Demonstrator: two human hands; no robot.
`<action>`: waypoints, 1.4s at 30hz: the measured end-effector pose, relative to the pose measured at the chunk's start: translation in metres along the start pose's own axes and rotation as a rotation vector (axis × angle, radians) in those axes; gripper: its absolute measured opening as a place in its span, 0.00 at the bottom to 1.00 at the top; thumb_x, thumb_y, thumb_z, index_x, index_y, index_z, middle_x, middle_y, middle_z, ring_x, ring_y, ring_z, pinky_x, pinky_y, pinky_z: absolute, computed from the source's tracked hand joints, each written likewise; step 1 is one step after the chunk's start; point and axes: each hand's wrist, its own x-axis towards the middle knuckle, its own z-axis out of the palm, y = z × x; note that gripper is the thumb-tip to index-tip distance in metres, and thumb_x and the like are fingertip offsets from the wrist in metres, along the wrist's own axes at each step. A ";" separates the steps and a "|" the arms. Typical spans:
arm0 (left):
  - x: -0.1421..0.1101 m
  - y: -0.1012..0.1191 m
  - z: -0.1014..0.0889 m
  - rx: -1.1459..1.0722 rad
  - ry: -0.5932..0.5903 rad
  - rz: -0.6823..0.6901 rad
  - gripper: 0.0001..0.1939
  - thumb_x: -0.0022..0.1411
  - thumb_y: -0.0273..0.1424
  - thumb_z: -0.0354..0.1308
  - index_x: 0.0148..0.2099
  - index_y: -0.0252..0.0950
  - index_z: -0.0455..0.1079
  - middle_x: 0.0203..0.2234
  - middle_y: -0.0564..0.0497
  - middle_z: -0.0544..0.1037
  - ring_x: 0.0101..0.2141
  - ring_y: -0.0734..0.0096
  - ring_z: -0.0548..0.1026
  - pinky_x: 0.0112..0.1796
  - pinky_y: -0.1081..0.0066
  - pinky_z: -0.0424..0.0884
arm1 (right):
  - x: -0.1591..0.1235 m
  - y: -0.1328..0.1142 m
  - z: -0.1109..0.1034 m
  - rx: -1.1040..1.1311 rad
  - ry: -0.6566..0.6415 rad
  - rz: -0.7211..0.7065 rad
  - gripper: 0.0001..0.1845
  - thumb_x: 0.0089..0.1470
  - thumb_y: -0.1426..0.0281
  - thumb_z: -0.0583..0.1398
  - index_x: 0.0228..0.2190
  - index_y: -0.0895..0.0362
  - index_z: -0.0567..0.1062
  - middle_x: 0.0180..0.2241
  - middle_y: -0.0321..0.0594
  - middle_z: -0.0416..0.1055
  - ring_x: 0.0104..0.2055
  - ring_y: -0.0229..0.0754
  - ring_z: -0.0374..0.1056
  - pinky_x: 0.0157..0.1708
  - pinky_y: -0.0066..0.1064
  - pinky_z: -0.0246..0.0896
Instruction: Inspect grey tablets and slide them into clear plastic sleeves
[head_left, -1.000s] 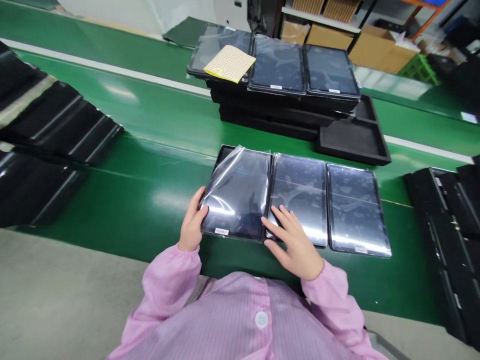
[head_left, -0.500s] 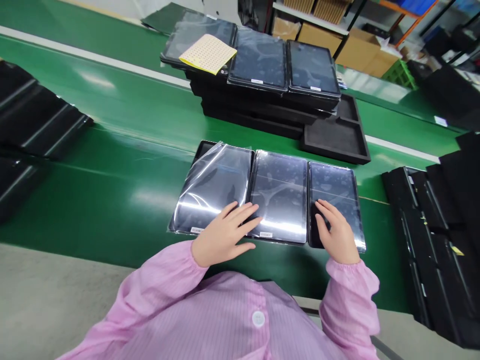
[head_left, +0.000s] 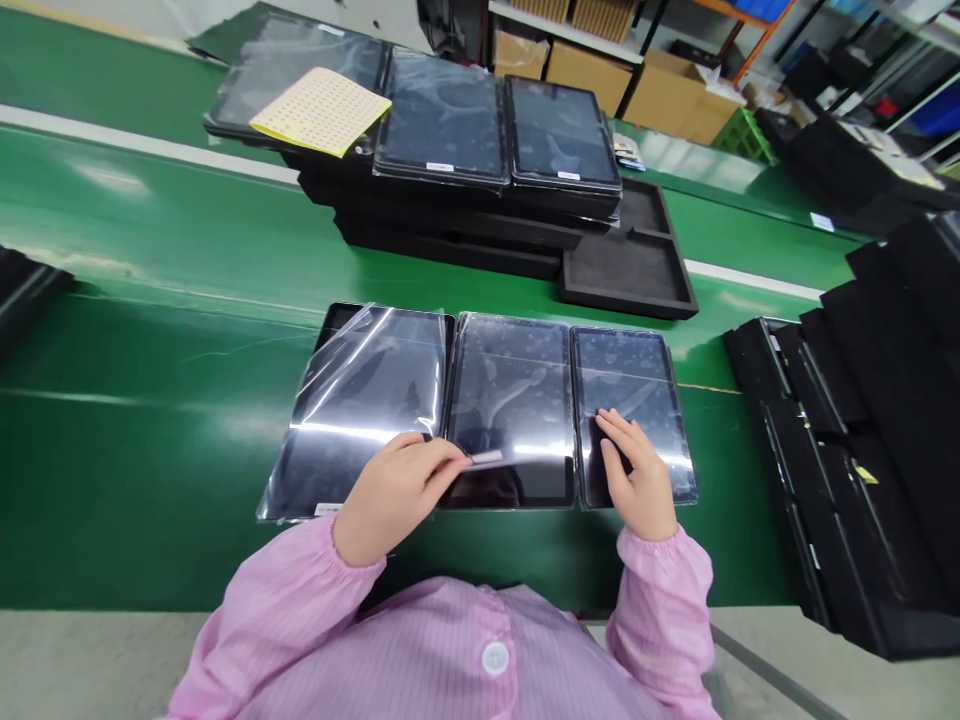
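Observation:
Three tablets lie side by side on the green bench. My left hand [head_left: 401, 490] pinches the lower left corner of the clear protective film [head_left: 487, 400] on the middle tablet [head_left: 525, 488]. The film's lower edge is lifted, leaving a dark strip of bare screen below it. On the right tablet [head_left: 637, 385] rests my right hand [head_left: 636, 475], open, its fingers stretched over the left part of the screen. Loose, creased film covers the left tablet [head_left: 360, 385], with its upper left corner uncovered.
Behind the row stand stacked black trays [head_left: 450, 225] with more filmed tablets [head_left: 442, 115] and a yellow sticker sheet [head_left: 322, 108] on top. An empty black foam tray [head_left: 626, 275] sits beside them. More black trays [head_left: 840, 430] with tablets are at the right.
My left hand has gone from lying spread over the tablets to pinching the middle film's corner, and the film's lower edge has come up. My right hand stays on the right tablet.

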 end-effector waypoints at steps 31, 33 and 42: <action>-0.009 -0.019 0.002 0.458 -0.073 0.033 0.54 0.65 0.49 0.55 0.76 0.29 0.27 0.70 0.29 0.59 0.67 0.42 0.64 0.62 0.46 0.64 | 0.015 -0.109 0.024 0.245 0.038 -0.138 0.10 0.60 0.79 0.59 0.40 0.56 0.78 0.26 0.35 0.70 0.29 0.38 0.66 0.30 0.31 0.62; -0.011 -0.020 0.003 0.443 -0.079 0.025 0.54 0.64 0.49 0.56 0.76 0.29 0.28 0.70 0.30 0.59 0.67 0.42 0.63 0.63 0.46 0.62 | 0.019 -0.119 0.033 0.348 -0.077 -0.250 0.10 0.63 0.78 0.58 0.42 0.58 0.78 0.26 0.36 0.71 0.30 0.38 0.66 0.29 0.31 0.63; -0.012 -0.021 0.005 0.474 -0.101 0.002 0.55 0.64 0.52 0.54 0.76 0.26 0.30 0.68 0.28 0.61 0.67 0.42 0.64 0.64 0.46 0.58 | 0.007 -0.104 0.064 0.819 -0.593 -0.716 0.27 0.74 0.58 0.42 0.37 0.52 0.76 0.23 0.28 0.75 0.26 0.31 0.67 0.36 0.30 0.63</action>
